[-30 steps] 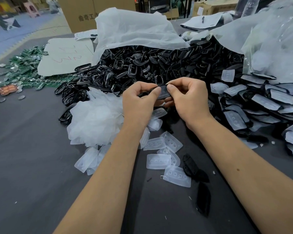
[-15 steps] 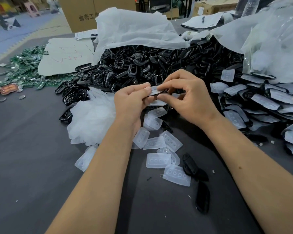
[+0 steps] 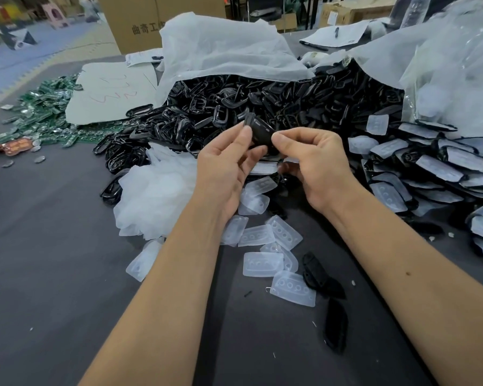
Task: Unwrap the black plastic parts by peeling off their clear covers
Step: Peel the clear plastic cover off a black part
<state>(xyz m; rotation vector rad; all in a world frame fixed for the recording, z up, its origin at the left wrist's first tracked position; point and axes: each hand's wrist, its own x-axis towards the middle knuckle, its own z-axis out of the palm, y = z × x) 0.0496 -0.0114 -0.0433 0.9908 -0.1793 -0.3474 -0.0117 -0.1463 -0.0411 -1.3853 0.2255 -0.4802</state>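
A black plastic part (image 3: 260, 132) is held up between both hands above the dark table. My left hand (image 3: 226, 168) pinches its left end with thumb and fingers. My right hand (image 3: 315, 162) pinches its right end, and a clear cover (image 3: 264, 168) shows under the fingers of both hands; which hand holds it I cannot tell. Several peeled clear covers (image 3: 262, 264) lie on the table below my wrists. A stack of wrapped black parts (image 3: 441, 168) lies at the right.
A big heap of bare black parts (image 3: 262, 104) fills the back, under white sheets (image 3: 223, 48). A crumpled white bag (image 3: 156, 196) sits left of my hands. Green circuit boards (image 3: 45, 107) lie far left. Two black parts (image 3: 336, 324) rest near my right forearm.
The black part has been lifted and turned up between my fingertips, with its clear cover now off and lower under my hands. Both hands rose slightly.
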